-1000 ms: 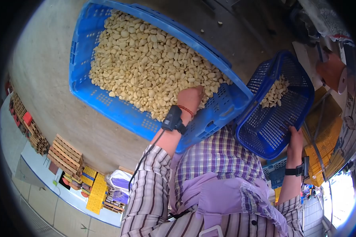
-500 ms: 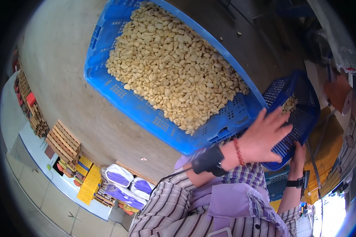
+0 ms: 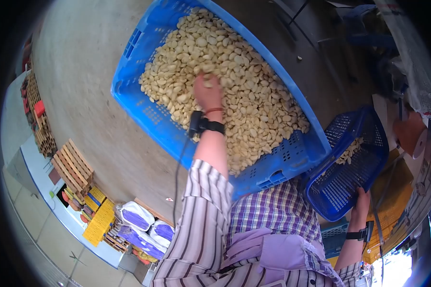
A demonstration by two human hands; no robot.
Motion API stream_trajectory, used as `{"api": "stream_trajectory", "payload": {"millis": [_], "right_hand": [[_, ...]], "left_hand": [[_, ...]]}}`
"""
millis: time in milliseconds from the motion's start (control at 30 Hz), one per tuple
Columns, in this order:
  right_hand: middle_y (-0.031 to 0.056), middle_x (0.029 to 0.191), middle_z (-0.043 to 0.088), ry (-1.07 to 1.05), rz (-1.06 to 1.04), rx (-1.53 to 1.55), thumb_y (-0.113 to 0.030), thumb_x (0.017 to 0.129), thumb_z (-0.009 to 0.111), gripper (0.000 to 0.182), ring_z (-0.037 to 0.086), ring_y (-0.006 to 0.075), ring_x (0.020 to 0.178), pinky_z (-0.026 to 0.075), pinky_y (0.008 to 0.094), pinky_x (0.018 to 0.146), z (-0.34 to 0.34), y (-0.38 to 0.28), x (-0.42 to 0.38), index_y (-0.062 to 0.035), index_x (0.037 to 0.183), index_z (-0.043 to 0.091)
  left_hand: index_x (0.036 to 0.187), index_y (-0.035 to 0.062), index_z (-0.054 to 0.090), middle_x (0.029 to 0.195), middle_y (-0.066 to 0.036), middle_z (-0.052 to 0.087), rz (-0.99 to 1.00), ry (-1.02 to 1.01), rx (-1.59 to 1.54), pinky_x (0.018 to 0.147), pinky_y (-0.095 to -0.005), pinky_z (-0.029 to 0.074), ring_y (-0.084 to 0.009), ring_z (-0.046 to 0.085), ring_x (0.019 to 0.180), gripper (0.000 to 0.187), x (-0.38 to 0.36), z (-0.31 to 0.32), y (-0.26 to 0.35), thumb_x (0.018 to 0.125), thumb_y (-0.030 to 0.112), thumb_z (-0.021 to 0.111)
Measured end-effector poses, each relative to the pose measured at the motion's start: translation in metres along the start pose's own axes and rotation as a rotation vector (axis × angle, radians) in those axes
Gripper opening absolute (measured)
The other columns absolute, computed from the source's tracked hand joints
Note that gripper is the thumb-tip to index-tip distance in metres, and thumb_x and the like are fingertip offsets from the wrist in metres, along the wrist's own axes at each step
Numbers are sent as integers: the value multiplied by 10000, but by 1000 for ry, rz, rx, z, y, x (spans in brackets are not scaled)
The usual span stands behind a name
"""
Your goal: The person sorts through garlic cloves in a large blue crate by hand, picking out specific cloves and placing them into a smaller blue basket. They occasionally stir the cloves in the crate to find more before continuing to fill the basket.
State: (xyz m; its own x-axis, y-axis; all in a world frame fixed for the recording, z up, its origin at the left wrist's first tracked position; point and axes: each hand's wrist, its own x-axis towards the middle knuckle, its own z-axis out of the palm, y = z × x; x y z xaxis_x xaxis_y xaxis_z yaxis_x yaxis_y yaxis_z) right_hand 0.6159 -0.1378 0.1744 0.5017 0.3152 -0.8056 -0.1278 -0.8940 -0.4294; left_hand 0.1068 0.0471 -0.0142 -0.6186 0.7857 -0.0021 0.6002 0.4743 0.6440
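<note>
Peeled garlic cloves [image 3: 254,110] lie heaped in a large blue plastic crate [image 3: 304,143]. My left hand [image 3: 209,93] is down in the middle of the heap, its fingers curled closed around some cloves, slightly blurred; the fingertips are partly hidden. At the right, a smaller dark blue mesh basket [image 3: 330,193] tilts beside the crate's near corner. My right hand [image 3: 362,203] grips that basket by its near rim. A small pile of garlic cloves [image 3: 350,152] rests inside the basket.
Below the basket is a teal crate [image 3: 334,234], with a yellow crate [image 3: 392,184] to its right. Wooden pallets [image 3: 73,165], yellow crates [image 3: 99,224] and white-and-purple sacks [image 3: 139,217] stand at the lower left. A cable hangs from my left wrist.
My left hand has moved from above the dark blue basket, where its fingers were spread, into the garlic heap and closed. My right hand still holds the basket, which shows slightly lower.
</note>
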Motion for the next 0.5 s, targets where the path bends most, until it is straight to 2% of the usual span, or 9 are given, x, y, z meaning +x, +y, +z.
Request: {"api": "stream_trajectory", "payload": {"millis": [33,67,133,233,300,433,500], "right_hand": [[123,1147,594,-1,1,-11,-55,835,478,388,566,197,1009,413,296,916,-1,-2,-3,41,1208,517],[123,1152,591,11,20,-19,-54,836,477,392,565,198,1011,414,297,917,0,-5,-5,38,1215,514],[124,1156,589,21,22,-14,-53,836,476,396,564,199,1014,414,297,918,5,-10,-4,35,1221,510],[126,1166,583,15,16,-26,-48,840,464,406,561,205,1026,413,300,924,-10,-13,-7,35,1236,497],[127,1171,582,43,-36,-82,-40,843,445,411,562,210,1032,417,301,925,-14,-7,-4,37,1244,486],[128,1175,581,36,-40,-92,-35,847,438,404,564,210,1031,418,302,925,-10,-9,-6,40,1241,490],[125,1158,591,26,-30,-39,-30,842,446,389,572,210,1020,425,297,915,-3,-13,-10,39,1220,506]], "left_hand": [[1120,15,593,1124,-192,597,15,-211,181,909,-412,422,-361,542,1043,389,-18,0,19,842,287,606],[1099,42,603,1114,-177,597,111,-276,94,887,-420,426,-353,545,1025,350,-42,3,25,826,261,605],[1062,72,625,1106,-170,598,302,-575,115,858,-437,431,-344,546,1033,313,-86,-10,48,790,225,610],[1057,111,634,1114,-158,592,397,-627,242,843,-443,432,-338,534,1072,304,-133,-33,64,769,206,615],[1072,143,634,1140,-143,578,532,-670,390,854,-460,435,-344,518,1108,311,-165,-60,64,772,223,612],[1032,154,660,1090,-155,603,459,-837,444,869,-443,451,-348,500,1147,265,-160,-102,55,788,242,606],[995,149,683,1053,-176,629,110,-1398,438,891,-413,463,-352,481,1183,237,-135,-114,35,800,261,607]]}}
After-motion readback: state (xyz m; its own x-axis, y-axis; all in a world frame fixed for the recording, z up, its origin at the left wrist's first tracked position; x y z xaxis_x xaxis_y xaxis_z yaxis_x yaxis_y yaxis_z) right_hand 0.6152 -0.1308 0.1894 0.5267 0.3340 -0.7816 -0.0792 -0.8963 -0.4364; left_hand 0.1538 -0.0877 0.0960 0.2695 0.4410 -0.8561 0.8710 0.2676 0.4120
